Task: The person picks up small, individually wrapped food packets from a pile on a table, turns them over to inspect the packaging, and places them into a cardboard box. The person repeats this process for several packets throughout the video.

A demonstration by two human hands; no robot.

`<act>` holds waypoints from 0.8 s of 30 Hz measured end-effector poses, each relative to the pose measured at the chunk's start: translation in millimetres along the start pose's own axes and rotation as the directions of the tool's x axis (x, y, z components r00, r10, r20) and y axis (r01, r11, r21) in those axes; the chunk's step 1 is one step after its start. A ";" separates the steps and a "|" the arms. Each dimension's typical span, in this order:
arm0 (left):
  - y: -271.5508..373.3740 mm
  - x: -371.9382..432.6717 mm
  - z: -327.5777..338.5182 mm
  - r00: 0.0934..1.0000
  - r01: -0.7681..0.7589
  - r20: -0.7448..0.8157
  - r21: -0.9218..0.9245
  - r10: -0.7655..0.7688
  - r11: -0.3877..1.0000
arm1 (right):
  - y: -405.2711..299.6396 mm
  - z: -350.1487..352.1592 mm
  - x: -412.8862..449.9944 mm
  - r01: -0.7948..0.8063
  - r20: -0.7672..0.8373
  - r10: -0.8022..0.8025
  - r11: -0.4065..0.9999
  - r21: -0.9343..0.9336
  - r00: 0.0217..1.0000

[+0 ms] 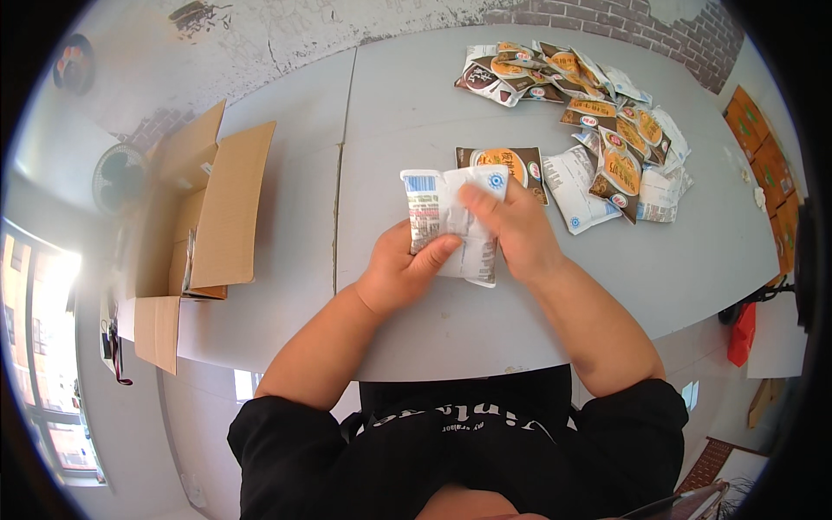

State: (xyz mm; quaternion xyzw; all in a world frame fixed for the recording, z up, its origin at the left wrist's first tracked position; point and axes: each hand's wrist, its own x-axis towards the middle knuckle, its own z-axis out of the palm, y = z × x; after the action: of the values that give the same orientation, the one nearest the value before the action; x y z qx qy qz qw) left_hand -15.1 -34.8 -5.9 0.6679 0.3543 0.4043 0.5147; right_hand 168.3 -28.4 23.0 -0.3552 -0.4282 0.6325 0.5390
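Between both hands I hold a white printed pouch [455, 211] above the table, its back with fine print and a blue round mark facing up. My left hand [409, 266] grips its lower left side, the thumb lying across the front. On the upper right side, my right hand [513, 224] presses its thumb onto the pouch and looks slightly blurred. Just behind the held pouch lies a brown and orange pouch [510, 162], partly covered by it. A white-backed pouch [578, 188] rests on the table to the right of my right hand.
An open cardboard box [227, 201] stands at the left with its flaps spread and some packs inside. Several pouches [565, 75] form a pile at the far right of the grey table [396, 97]. Orange-brown cartons [760, 156] are stacked beyond the right edge.
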 end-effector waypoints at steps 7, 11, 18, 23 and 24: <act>8.6 -0.3 -2.6 0.995 -0.085 0.066 0.204 0.073 0.975 | 0.6 1.3 -2.6 0.037 0.091 -0.039 0.999 0.022 0.995; 11.1 0.4 0.0 0.988 -0.138 0.101 0.244 0.116 0.960 | 5.4 -2.0 -0.2 -0.032 0.023 0.030 0.995 0.095 0.999; -1.2 0.1 0.0 0.999 -0.041 0.028 -0.067 0.043 0.997 | 11.2 -5.7 5.4 -0.064 -0.019 0.067 0.994 0.093 0.998; 2.1 -0.4 -14.5 0.999 -0.052 0.001 -0.157 0.053 0.986 | 9.7 0.9 4.1 0.029 0.138 -0.001 0.979 -0.202 0.990; 2.4 -0.2 -16.9 0.997 -0.074 -0.001 -0.142 0.074 0.987 | 9.0 -0.6 2.7 0.027 0.167 0.017 0.967 -0.255 0.986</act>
State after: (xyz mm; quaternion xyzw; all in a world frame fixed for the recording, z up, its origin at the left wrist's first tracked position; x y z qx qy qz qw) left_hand -30.4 -28.7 -1.2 0.6431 0.2985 0.4459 0.5463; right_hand 165.1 -26.1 14.4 -0.3663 -0.5511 0.5980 0.4521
